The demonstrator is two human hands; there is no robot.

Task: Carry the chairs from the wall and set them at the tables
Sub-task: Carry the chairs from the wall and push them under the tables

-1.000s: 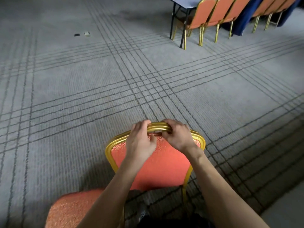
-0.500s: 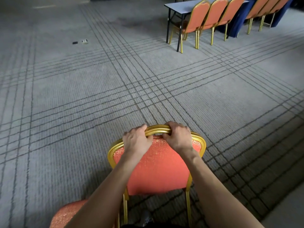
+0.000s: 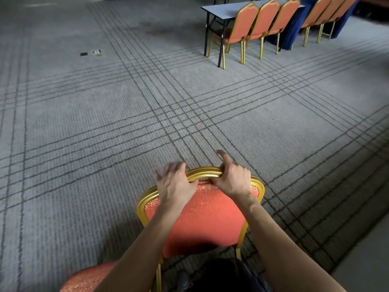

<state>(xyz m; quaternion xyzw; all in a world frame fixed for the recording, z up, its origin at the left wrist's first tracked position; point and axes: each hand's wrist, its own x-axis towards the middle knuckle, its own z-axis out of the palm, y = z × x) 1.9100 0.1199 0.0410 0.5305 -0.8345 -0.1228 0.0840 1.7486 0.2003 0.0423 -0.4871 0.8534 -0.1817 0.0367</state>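
Observation:
A chair point(image 3: 206, 224) with a gold frame and orange-red padded back stands on the carpet right in front of me, its back toward me. My right hand point(image 3: 232, 179) grips the gold top rail, with one finger lifted off it. My left hand point(image 3: 174, 183) is beside it on the rail, its fingers spread, straight and motion-blurred, rising off the rail. A folding table point(image 3: 223, 11) with black legs stands far ahead at the upper right. Three matching chairs point(image 3: 261, 24) are set along it.
Another orange seat cushion point(image 3: 88, 278) shows at the bottom left. More chairs point(image 3: 328, 15) line a blue-draped table point(image 3: 294, 28) at the far right. Two small items point(image 3: 93, 53) lie on the grey lined carpet. The carpet's edge point(image 3: 357, 247) runs along the bottom right.
My left hand's fingers have opened and lifted from the top rail. A finger of my right hand has come up. The view has tilted up, showing more of the table.

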